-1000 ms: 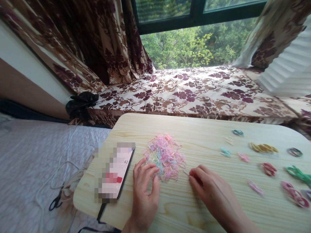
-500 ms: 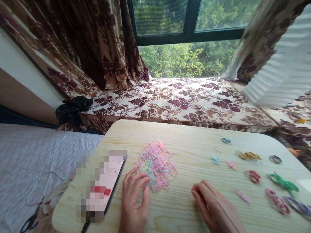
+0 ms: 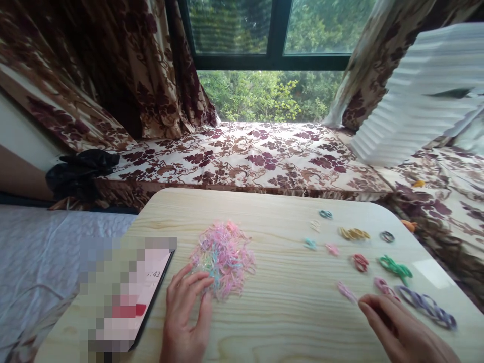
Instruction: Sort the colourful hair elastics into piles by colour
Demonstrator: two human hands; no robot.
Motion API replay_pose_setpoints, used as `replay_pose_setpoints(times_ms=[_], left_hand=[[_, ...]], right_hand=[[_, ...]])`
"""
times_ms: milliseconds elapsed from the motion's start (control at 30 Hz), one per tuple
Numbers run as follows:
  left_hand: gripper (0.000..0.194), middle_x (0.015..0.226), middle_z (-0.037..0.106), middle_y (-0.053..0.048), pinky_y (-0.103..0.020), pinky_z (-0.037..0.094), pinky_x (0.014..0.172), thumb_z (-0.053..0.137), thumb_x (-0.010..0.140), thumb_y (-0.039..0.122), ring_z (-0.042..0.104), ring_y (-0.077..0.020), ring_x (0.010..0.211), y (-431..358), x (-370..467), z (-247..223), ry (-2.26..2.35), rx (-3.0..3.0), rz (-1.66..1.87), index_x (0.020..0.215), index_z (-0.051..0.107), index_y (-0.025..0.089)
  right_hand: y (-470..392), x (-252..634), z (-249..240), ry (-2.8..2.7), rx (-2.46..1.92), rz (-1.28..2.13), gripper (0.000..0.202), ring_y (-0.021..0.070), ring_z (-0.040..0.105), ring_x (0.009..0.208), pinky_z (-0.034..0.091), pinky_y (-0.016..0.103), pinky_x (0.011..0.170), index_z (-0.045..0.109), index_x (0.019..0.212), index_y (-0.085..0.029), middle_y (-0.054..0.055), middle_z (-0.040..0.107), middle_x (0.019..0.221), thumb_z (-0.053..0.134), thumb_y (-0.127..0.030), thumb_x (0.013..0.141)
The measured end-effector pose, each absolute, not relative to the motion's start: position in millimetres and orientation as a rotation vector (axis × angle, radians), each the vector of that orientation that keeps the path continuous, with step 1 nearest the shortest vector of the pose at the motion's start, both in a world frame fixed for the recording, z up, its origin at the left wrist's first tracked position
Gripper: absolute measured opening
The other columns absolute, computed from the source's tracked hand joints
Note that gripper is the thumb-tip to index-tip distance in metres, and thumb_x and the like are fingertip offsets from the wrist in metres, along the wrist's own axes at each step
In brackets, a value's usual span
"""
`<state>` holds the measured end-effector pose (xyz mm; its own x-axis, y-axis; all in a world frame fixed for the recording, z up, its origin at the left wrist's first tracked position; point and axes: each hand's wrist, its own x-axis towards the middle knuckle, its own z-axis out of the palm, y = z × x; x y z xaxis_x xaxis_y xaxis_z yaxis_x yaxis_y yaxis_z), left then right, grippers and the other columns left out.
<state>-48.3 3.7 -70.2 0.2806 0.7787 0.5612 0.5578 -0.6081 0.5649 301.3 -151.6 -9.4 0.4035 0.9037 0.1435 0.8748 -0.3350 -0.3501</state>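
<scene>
A loose pile of small pastel rubber bands, mostly pink and lilac with some blue, lies left of the table's middle. My left hand rests at its lower left edge, fingers curved and apart, fingertips touching the nearest bands. On the right side, my right hand has thumb and fingers pinched together; anything between them is hidden or too small to make out. Its fingertips are just beside a small bunch of pinkish-purple bands. Pink hair ties and a purple bunch of ties lie around that hand.
Green ties, red ties, yellow ties and several smaller colour groups lie on the wooden table. A phone, partly blurred out, lies at the left. Behind the table is a floral-covered window ledge.
My right hand has moved right, to beside the pinkish-purple bunch. My left hand stays at the pile's edge. The camera view has turned slightly right.
</scene>
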Motion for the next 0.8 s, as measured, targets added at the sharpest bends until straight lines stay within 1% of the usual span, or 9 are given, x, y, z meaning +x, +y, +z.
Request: replay_pose_setpoints(times_ms=[133, 300, 400, 467, 567, 600, 667, 733, 800], left_hand=[[0.025, 0.111, 0.067, -0.004, -0.043, 0.045, 0.102, 0.057, 0.088, 0.014, 0.051, -0.0255, 0.126, 3.2, -48.4, -69.8, 1.237, 2.287, 1.220, 0.108, 0.065, 0.027], [0.023, 0.110, 0.068, -0.004, -0.043, 0.046, 0.101, 0.056, 0.088, 0.015, 0.052, -0.0252, 0.125, 2.0, -44.6, -65.7, 1.258, 2.266, 1.226, 0.106, 0.066, 0.027], [0.021, 0.108, 0.068, -0.004, -0.043, 0.046, 0.100, 0.055, 0.089, 0.016, 0.053, -0.0249, 0.123, 1.1, -41.5, -62.1, 1.270, 2.234, 1.261, 0.104, 0.066, 0.027], [0.021, 0.108, 0.067, -0.004, -0.043, 0.045, 0.100, 0.054, 0.090, 0.016, 0.053, -0.0245, 0.123, 0.4, -40.5, -60.1, 1.270, 2.223, 1.262, 0.104, 0.066, 0.026], [0.021, 0.109, 0.067, -0.004, -0.043, 0.044, 0.101, 0.054, 0.090, 0.016, 0.051, -0.0243, 0.125, -0.5, -40.5, -58.3, 1.267, 2.220, 1.245, 0.105, 0.065, 0.026], [0.021, 0.109, 0.067, -0.004, -0.043, 0.044, 0.101, 0.053, 0.090, 0.016, 0.051, -0.0244, 0.125, -0.6, -40.6, -58.0, 1.267, 2.219, 1.243, 0.105, 0.064, 0.026], [0.021, 0.109, 0.067, -0.004, -0.043, 0.044, 0.101, 0.053, 0.090, 0.016, 0.050, -0.0245, 0.125, -0.4, -40.5, -57.6, 1.265, 2.213, 1.238, 0.105, 0.064, 0.027], [0.022, 0.109, 0.067, -0.004, -0.043, 0.044, 0.101, 0.053, 0.090, 0.015, 0.050, -0.0244, 0.126, 0.3, -39.8, -57.2, 1.264, 2.210, 1.239, 0.105, 0.064, 0.027], [0.022, 0.109, 0.067, -0.003, -0.043, 0.045, 0.101, 0.053, 0.090, 0.015, 0.051, -0.0243, 0.126, 0.9, -38.9, -56.4, 1.265, 2.209, 1.244, 0.104, 0.065, 0.027]], right_hand=[[-147.1, 302.5, -11.4, -1.538, -2.302, 0.037, 0.047, 0.0222, 0.072, 0.073, 0.054, 0.027, 0.054, 0.065, 0.071, -0.027, 0.004, 0.070, 0.072, 0.039, -0.062, 0.090], [-145.8, 314.1, -19.8, -1.686, -2.309, 0.244, 0.032, 0.0204, 0.073, 0.077, 0.054, 0.025, 0.056, 0.066, 0.079, -0.027, 0.003, 0.071, 0.079, 0.048, -0.051, 0.091], [-146.8, 317.8, -24.7, -1.687, -2.340, 0.176, 0.033, 0.0217, 0.073, 0.078, 0.056, 0.028, 0.059, 0.066, 0.079, -0.027, 0.004, 0.072, 0.079, 0.046, -0.049, 0.091], [-148.5, 319.3, -26.9, -1.704, -2.363, 0.136, 0.033, 0.0236, 0.073, 0.086, 0.058, 0.029, 0.062, 0.068, 0.080, -0.027, 0.005, 0.074, 0.083, 0.045, -0.049, 0.091], [-152.6, 323.3, -27.8, -1.775, -2.397, 0.124, 0.031, 0.0255, 0.071, 0.103, 0.060, 0.029, 0.068, 0.071, 0.089, -0.028, 0.004, 0.076, 0.096, 0.048, -0.049, 0.090], [-153.9, 325.1, -27.1, -1.786, -2.411, 0.111, 0.031, 0.0256, 0.070, 0.104, 0.060, 0.030, 0.070, 0.071, 0.091, -0.029, 0.004, 0.076, 0.099, 0.048, -0.050, 0.090], [-155.9, 328.0, -23.9, -1.779, -2.431, 0.062, 0.033, 0.0257, 0.072, 0.100, 0.060, 0.032, 0.072, 0.072, 0.090, -0.029, 0.004, 0.076, 0.101, 0.047, -0.051, 0.090], [-156.8, 328.8, -19.1, -1.746, -2.428, 0.002, 0.036, 0.0257, 0.073, 0.094, 0.060, 0.033, 0.071, 0.072, 0.087, -0.028, 0.004, 0.076, 0.100, 0.045, -0.052, 0.090], [-156.5, 325.7, -15.1, -1.732, -2.398, -0.026, 0.037, 0.0260, 0.073, 0.093, 0.060, 0.033, 0.068, 0.072, 0.084, -0.029, 0.004, 0.076, 0.098, 0.046, -0.054, 0.089]])
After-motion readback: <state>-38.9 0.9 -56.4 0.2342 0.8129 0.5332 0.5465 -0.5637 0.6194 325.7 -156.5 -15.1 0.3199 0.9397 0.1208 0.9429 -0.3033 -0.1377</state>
